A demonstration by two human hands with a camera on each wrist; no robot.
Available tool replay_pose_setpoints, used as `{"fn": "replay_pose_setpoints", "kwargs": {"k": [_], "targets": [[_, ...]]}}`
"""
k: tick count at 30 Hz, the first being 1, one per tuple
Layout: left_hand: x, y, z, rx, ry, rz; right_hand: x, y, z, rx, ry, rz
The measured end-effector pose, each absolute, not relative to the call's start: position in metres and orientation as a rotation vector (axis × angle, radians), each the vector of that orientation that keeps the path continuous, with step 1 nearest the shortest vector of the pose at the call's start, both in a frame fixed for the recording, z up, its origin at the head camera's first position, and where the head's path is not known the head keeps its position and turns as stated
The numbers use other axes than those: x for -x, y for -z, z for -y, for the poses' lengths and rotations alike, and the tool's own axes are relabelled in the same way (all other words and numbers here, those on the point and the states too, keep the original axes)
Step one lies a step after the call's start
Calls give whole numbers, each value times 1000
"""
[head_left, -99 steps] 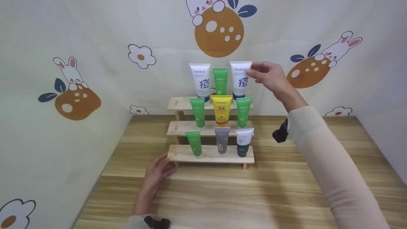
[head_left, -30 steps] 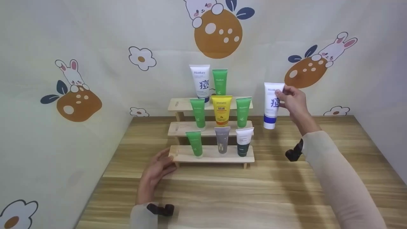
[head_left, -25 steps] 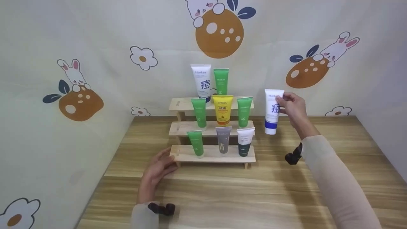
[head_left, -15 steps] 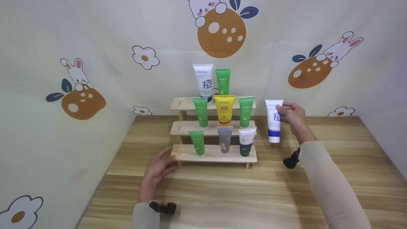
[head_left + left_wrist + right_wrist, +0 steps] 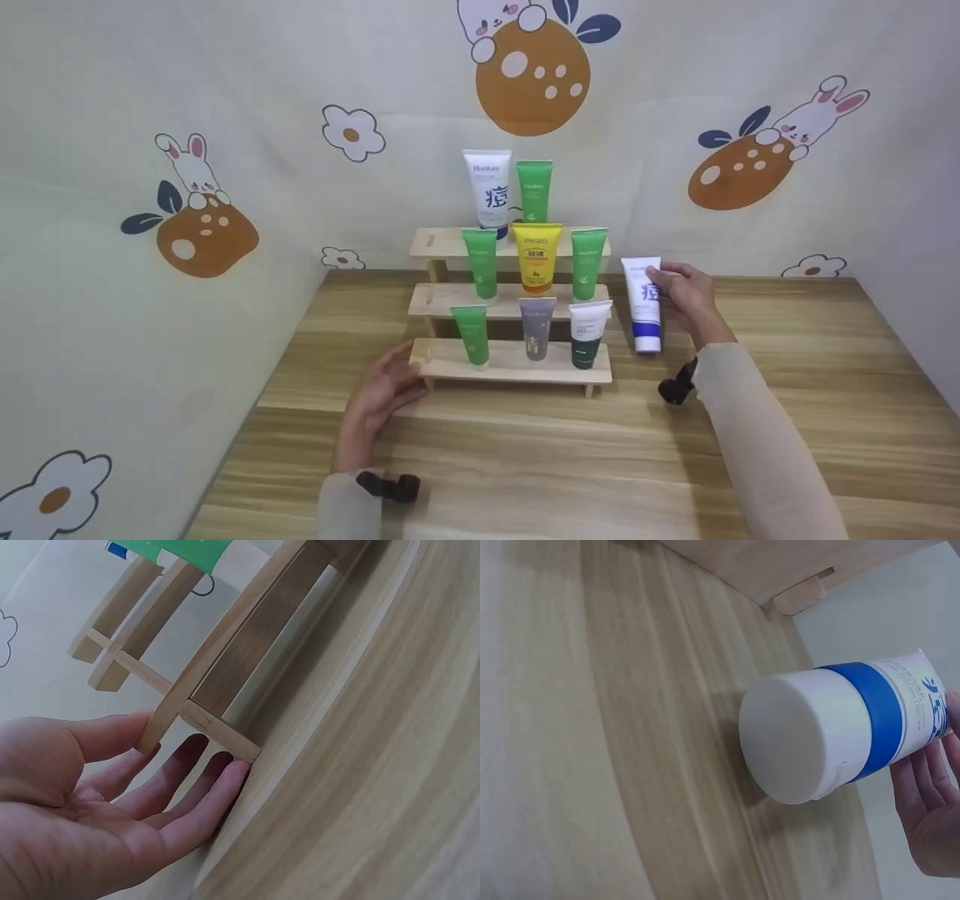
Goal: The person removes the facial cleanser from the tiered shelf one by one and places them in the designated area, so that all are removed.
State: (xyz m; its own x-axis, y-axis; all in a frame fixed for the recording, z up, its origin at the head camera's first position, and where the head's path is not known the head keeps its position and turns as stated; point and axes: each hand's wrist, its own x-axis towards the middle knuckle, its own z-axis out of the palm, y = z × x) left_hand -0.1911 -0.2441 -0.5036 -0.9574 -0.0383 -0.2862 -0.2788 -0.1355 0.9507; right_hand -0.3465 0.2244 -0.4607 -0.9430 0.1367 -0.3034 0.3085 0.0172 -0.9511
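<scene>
My right hand [image 5: 688,296] pinches a white squeeze tube [image 5: 643,304] with a blue band, thumb in front and fingers behind. In the right wrist view the tube's white cap [image 5: 787,739] points down, close over the wood-grain table. The tube is to the right of a three-tier wooden display rack [image 5: 435,358]. At the rack's front left corner, my left hand [image 5: 381,386] holds the end of the lowest shelf. The left wrist view has the thumb and fingers around that shelf end [image 5: 154,727], with fingertips by the short leg.
A white tube [image 5: 487,187] and a green tube [image 5: 534,191] stand on the top shelf. Two green tubes flank a yellow tube [image 5: 537,259] on the middle one. Below stand a green tube [image 5: 472,335], a grey tube [image 5: 536,328] and a white-and-dark-green tube [image 5: 588,334]. Patterned cloth [image 5: 645,97] hangs behind.
My right hand has taken the white tube off the top shelf's right end, brought it right and lowered it toward the table. The left hand has stayed at the lowest shelf's corner.
</scene>
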Motion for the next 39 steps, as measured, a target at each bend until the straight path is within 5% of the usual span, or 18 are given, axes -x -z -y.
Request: {"fn": "replay_pose_setpoints", "kwargs": {"k": [39], "targets": [[194,523,254,252,-2296,-1855,356,488,-211,-686,1956,-2129]]}}
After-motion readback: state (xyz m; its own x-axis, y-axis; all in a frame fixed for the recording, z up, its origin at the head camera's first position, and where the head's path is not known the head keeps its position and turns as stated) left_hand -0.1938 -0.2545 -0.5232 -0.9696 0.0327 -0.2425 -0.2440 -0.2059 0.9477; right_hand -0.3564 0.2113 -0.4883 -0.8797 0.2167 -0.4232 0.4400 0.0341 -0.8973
